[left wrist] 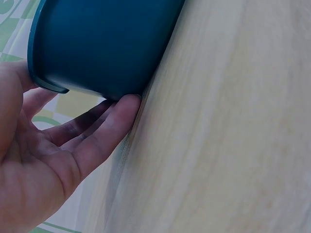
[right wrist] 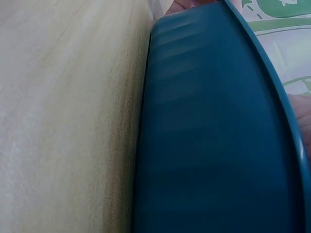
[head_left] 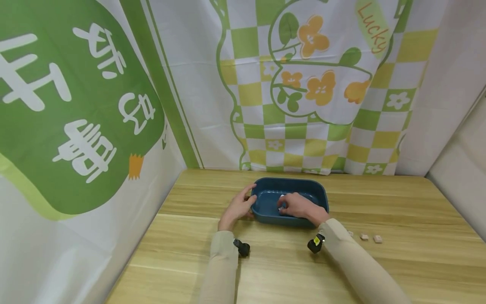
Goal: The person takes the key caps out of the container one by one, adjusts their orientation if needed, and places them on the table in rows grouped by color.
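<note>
A dark blue rectangular basin [head_left: 290, 222] stands on the wooden table. At its left end is my left hand [head_left: 238, 207], thumb over the rim and fingers against the outer wall. In the left wrist view, the fingertips [left wrist: 127, 104] touch the wall low down, close to the tabletop. My right hand [head_left: 298, 205] reaches over the near rim into the basin, fingers bent down round a small white piece [head_left: 281, 208], mostly hidden by them. The right wrist view shows mainly the basin's outer wall [right wrist: 209, 126]; only a sliver of the right hand [right wrist: 302, 114] appears beyond the rim.
Small pale blocks [head_left: 364, 237] lie on the table [head_left: 398, 202] right of the basin, one partly behind the right sleeve [head_left: 349, 249]. A patterned cloth [head_left: 288, 105] hangs behind the table's far edge, another [head_left: 95, 139] on the left.
</note>
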`<state>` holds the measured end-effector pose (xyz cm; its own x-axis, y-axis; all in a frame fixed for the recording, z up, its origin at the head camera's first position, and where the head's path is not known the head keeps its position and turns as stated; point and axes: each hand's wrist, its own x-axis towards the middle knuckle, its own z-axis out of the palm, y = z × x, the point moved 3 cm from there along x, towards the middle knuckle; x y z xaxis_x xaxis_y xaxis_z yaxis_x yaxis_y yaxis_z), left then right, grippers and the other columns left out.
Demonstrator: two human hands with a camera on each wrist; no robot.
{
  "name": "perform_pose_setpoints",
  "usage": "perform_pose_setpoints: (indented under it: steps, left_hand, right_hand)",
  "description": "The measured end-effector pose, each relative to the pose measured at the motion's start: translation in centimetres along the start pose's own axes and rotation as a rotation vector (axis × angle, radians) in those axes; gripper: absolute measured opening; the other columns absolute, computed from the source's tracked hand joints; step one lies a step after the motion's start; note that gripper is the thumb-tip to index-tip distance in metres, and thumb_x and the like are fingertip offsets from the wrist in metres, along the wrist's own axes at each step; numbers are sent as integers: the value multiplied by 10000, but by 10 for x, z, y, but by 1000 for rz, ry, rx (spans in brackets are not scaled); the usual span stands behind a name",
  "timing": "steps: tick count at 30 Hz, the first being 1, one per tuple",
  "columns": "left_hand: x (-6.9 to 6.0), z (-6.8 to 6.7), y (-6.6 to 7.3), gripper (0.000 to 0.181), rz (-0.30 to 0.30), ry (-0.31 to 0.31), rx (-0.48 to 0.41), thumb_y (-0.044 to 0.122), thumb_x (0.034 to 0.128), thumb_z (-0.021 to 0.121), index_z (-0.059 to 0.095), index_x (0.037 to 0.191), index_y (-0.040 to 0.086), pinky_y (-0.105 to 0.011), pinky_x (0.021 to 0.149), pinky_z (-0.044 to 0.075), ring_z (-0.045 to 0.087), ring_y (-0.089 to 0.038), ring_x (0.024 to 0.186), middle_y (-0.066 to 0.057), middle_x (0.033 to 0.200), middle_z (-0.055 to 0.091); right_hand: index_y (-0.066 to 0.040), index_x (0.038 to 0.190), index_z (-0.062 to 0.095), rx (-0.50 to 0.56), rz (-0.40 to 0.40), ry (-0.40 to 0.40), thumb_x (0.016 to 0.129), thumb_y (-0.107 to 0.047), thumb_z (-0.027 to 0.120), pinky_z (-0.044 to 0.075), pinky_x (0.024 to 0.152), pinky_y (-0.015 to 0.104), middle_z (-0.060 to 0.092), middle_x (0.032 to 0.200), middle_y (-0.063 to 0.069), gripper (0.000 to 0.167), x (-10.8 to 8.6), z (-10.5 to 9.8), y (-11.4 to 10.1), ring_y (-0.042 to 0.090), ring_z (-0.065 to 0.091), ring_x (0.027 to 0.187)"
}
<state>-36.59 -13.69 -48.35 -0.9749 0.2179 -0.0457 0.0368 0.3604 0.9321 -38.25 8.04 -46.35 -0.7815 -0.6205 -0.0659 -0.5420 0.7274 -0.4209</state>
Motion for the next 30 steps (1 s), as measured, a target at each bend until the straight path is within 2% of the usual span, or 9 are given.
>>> perform_pose_setpoints:
  steps: [8, 13, 22, 30]
  left_hand:
    - [-1, 1, -1, 484, -7, 2, -6, 267, 1040, 498, 378, 1507, 306, -413, 609, 606, 642, -318, 614, -197, 1102, 605]
    - [-1, 1, -1, 484, -10, 0, -14, 265, 1039, 499, 379, 1506, 304, -420, 618, 608, 639, -309, 622, -199, 1110, 600]
    - [1, 1, -2, 482, -9, -3, -18, 260, 1041, 493, 377, 1507, 301, -406, 613, 607, 610, -255, 594, -209, 1131, 594]
    - [1, 1, -2, 480, -16, 0, -40, 270, 1039, 500, 383, 1503, 304, -418, 624, 609, 635, -278, 622, -230, 1174, 590]
  right_hand:
    - [-126, 996, 698, 2, 28, 11, 929, -210, 687, 520, 668, 313, 675, 843, 3, 109, -2, 0, 1, 96, 594, 705]
    - [-105, 981, 687, 2, 11, 54, 923, -223, 690, 512, 643, 298, 678, 819, -3, 132, -4, -3, 2, 86, 591, 681]
    - [-131, 953, 677, 46, 10, 117, 919, -244, 693, 472, 598, 265, 658, 770, -44, 119, -11, -11, 2, 69, 554, 634]
    - [-132, 917, 657, 49, 11, 172, 924, -258, 684, 448, 595, 255, 621, 778, -41, 129, -18, -15, 5, 78, 517, 639]
